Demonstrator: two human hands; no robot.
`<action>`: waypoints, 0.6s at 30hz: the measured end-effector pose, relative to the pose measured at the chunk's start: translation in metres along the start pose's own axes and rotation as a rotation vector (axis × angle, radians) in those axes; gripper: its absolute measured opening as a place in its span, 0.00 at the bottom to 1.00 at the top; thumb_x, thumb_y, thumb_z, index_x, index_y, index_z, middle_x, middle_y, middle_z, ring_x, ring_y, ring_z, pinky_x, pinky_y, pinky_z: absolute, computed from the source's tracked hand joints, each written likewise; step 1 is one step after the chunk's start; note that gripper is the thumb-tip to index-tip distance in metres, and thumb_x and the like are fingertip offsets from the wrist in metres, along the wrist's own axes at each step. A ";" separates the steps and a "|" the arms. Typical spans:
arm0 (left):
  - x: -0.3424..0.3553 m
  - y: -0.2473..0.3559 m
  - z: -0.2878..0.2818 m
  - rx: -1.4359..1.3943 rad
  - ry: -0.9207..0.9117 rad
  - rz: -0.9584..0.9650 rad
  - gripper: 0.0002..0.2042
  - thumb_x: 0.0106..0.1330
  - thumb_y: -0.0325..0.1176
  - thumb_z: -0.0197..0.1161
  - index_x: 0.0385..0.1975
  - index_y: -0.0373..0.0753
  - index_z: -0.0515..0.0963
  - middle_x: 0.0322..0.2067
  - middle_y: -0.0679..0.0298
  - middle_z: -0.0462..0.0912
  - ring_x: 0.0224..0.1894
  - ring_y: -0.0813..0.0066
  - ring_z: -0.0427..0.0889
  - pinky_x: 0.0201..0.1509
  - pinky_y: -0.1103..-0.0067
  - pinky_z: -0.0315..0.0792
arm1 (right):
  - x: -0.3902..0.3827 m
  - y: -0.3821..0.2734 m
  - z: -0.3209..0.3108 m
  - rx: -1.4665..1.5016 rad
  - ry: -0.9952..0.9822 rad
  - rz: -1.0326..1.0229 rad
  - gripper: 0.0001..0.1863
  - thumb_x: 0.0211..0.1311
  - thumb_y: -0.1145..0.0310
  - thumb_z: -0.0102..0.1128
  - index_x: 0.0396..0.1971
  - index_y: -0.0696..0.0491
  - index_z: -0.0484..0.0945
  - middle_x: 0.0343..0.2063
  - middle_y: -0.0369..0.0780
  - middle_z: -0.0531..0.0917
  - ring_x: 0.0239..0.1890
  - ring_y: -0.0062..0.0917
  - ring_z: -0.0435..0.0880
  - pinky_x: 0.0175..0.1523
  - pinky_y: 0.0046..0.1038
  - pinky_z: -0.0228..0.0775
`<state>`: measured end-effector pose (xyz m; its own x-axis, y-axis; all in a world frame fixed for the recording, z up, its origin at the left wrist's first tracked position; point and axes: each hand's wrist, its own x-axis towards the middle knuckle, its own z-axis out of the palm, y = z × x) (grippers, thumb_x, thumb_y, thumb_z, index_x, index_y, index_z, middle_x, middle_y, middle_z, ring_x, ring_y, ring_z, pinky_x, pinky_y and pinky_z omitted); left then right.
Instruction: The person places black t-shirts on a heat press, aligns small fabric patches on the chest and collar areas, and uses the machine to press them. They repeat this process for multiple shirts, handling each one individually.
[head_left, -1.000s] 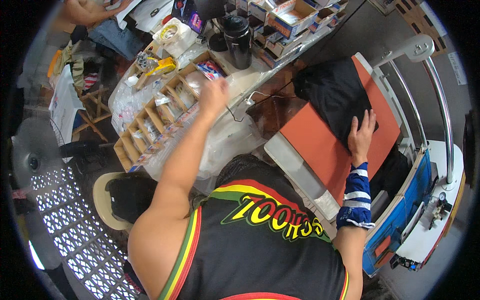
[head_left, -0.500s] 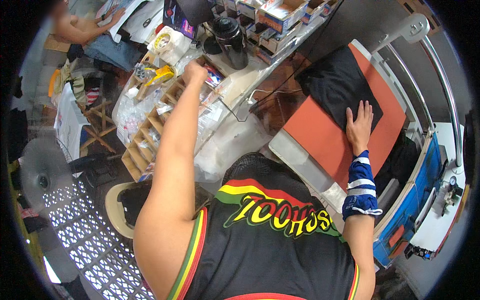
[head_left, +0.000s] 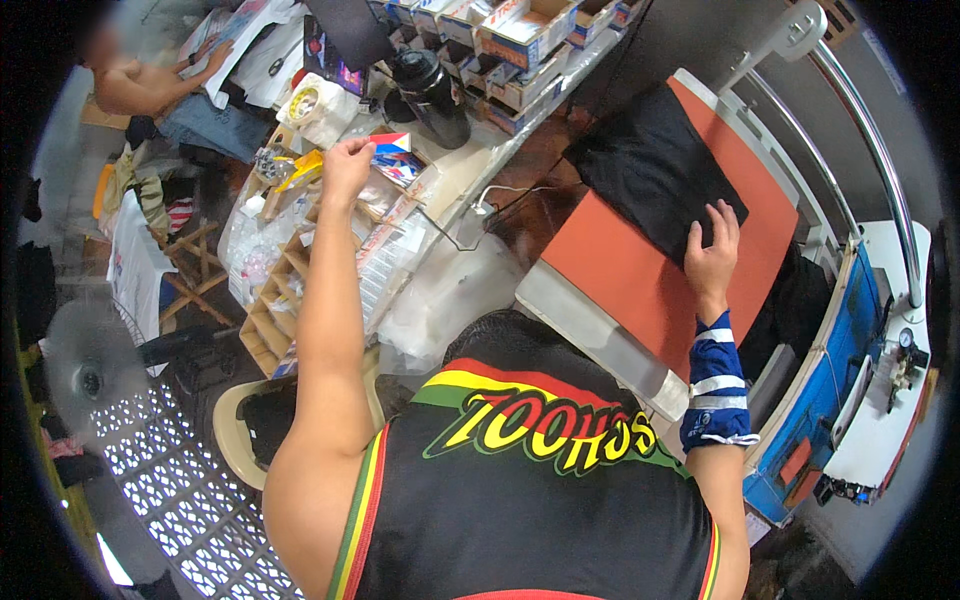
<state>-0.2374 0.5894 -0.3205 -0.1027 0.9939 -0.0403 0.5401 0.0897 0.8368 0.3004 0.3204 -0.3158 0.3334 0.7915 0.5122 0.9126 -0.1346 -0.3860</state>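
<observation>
My left hand (head_left: pixel 347 172) is over a cardboard divider tray (head_left: pixel 272 318), its thumb and forefinger pinched at the edge of a red, white and blue printed piece (head_left: pixel 393 152). A yellow packet (head_left: pixel 298 172) is just beside it. My right hand (head_left: pixel 712 255) lies with fingers apart and slightly bent on a folded black fabric (head_left: pixel 645 165). That fabric rests across the upper part of an orange press pad (head_left: pixel 610 300).
A black tumbler (head_left: pixel 430 95) and stacked small boxes (head_left: pixel 520 40) are on the table. Chrome bars (head_left: pixel 880 150) flank the press at right. Another person (head_left: pixel 140 85) works at upper left. A fan (head_left: pixel 85 380) and chair (head_left: pixel 235 430) are at lower left.
My left hand has reached farther into the tray, and the printed piece at its fingers shows more. My right hand stays on the black fabric, fingers slightly more bent. The view has shifted.
</observation>
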 end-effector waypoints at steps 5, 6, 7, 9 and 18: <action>-0.043 0.056 0.050 -0.257 -0.307 0.019 0.08 0.71 0.31 0.67 0.43 0.32 0.84 0.33 0.67 0.87 0.33 0.83 0.81 0.39 0.82 0.74 | -0.018 -0.062 -0.025 0.255 -0.070 -0.010 0.08 0.61 0.74 0.65 0.40 0.57 0.86 0.49 0.46 0.86 0.54 0.42 0.83 0.60 0.39 0.75; -0.057 0.071 0.066 -0.257 -0.380 0.031 0.08 0.71 0.30 0.66 0.42 0.32 0.84 0.33 0.68 0.87 0.33 0.84 0.80 0.39 0.83 0.74 | -0.020 -0.078 -0.027 0.359 -0.098 0.012 0.08 0.61 0.74 0.65 0.39 0.57 0.86 0.47 0.46 0.87 0.50 0.39 0.85 0.56 0.36 0.78; -0.071 0.086 0.082 -0.267 -0.454 0.041 0.07 0.72 0.30 0.66 0.42 0.33 0.84 0.33 0.68 0.87 0.33 0.84 0.80 0.38 0.83 0.73 | -0.021 -0.091 -0.029 0.455 -0.110 0.035 0.07 0.61 0.73 0.66 0.38 0.57 0.86 0.45 0.46 0.87 0.47 0.37 0.87 0.52 0.34 0.80; -0.107 0.117 0.116 -0.292 -0.654 0.133 0.08 0.72 0.29 0.65 0.43 0.32 0.85 0.35 0.67 0.87 0.36 0.85 0.81 0.42 0.83 0.75 | -0.028 -0.112 -0.033 0.583 -0.204 0.184 0.08 0.62 0.71 0.68 0.38 0.58 0.86 0.39 0.46 0.88 0.41 0.32 0.89 0.46 0.31 0.81; -0.228 0.190 0.213 -0.122 -1.146 0.348 0.11 0.67 0.27 0.68 0.47 0.32 0.84 0.38 0.61 0.88 0.38 0.77 0.85 0.43 0.78 0.78 | -0.070 -0.074 -0.063 0.793 -0.763 0.805 0.15 0.66 0.62 0.69 0.38 0.61 0.87 0.29 0.39 0.90 0.31 0.19 0.87 0.37 0.27 0.79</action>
<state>0.0669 0.3938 -0.2686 0.8682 0.4486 -0.2121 0.3024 -0.1393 0.9429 0.2242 0.2373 -0.2752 0.2553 0.8219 -0.5092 0.0636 -0.5398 -0.8394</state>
